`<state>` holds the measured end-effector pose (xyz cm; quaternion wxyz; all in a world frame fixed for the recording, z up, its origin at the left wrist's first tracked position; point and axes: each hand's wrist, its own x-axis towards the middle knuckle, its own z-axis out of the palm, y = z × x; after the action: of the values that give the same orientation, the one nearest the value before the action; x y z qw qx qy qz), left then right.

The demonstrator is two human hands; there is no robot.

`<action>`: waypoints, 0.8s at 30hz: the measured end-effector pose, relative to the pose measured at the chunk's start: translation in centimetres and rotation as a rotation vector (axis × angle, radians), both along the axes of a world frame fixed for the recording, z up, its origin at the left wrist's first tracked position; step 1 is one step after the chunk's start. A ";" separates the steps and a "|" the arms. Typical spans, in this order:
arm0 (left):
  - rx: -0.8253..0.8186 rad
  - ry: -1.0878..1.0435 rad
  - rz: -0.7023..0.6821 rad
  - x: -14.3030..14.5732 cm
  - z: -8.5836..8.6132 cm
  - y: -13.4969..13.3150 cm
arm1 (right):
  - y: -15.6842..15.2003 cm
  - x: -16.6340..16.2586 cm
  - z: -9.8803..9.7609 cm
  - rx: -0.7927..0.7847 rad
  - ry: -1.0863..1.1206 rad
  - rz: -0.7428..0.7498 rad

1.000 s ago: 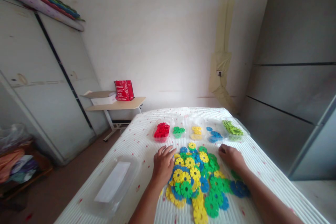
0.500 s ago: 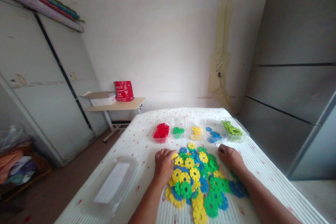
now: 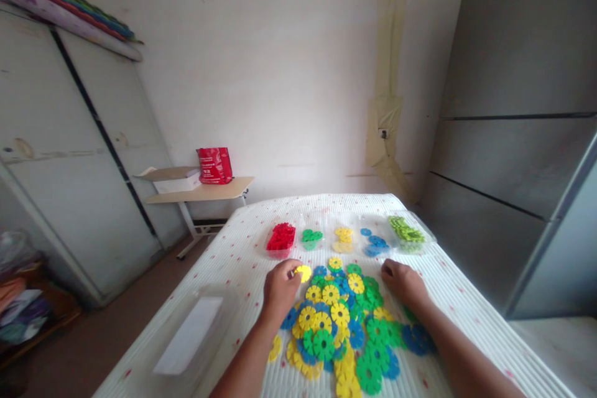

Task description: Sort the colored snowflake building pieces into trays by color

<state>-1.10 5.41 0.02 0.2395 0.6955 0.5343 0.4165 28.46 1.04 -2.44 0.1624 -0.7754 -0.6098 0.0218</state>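
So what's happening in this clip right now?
A person sits at a white-covered table with a heap of yellow, green and blue flower-shaped plastic discs in front of them. The left hand pinches one yellow disc at the heap's far left edge. The right hand rests on the heap's right side. Beyond lie sorted groups: red, green, yellow, blue and lime.

A side table (image 3: pixel 205 191) stands by the wall beyond the bed; on it a red bag (image 3: pixel 214 165) sits just right of an open box (image 3: pixel 170 178). Left of it is a wardrobe (image 3: pixel 69 155), bedding (image 3: pixel 65 3) on top
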 end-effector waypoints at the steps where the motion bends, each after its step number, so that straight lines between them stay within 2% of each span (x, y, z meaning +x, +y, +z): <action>1: -0.048 -0.038 -0.036 0.5 0.6 0.5 | 0.0 0.0 0.0 -0.002 -0.001 -0.003; 3: -0.106 -0.105 -0.126 2.0 1.8 1.7 | 0.1 0.0 0.0 -0.007 0.000 -0.010; 7: -0.082 -0.144 -0.153 5.5 3.5 3.6 | 0.0 -0.1 0.1 -0.003 0.008 -0.005; 11: -0.053 -0.158 -0.169 8.1 4.1 4.1 | -0.2 -0.2 0.3 0.010 0.023 0.002; 14: -0.039 -0.143 -0.175 8.6 4.2 4.0 | -0.2 -0.1 0.2 0.011 0.046 0.014; 17: -0.043 -0.110 -0.178 7.8 4.0 3.3 | -0.1 0.2 0.3 0.001 0.085 0.037; 20: -0.037 -0.034 -0.191 5.2 3.3 1.1 | 0.1 0.5 0.9 -0.027 0.137 0.100; 24: 0.156 0.311 -0.306 0.6 1.9 -3.8 | -0.9 0.9 2.1 -0.085 0.199 0.223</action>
<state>-0.51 1.60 1.89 0.1603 0.8407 0.4191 0.3032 29.39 0.17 -0.35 0.1856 -0.7031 -0.6716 0.1421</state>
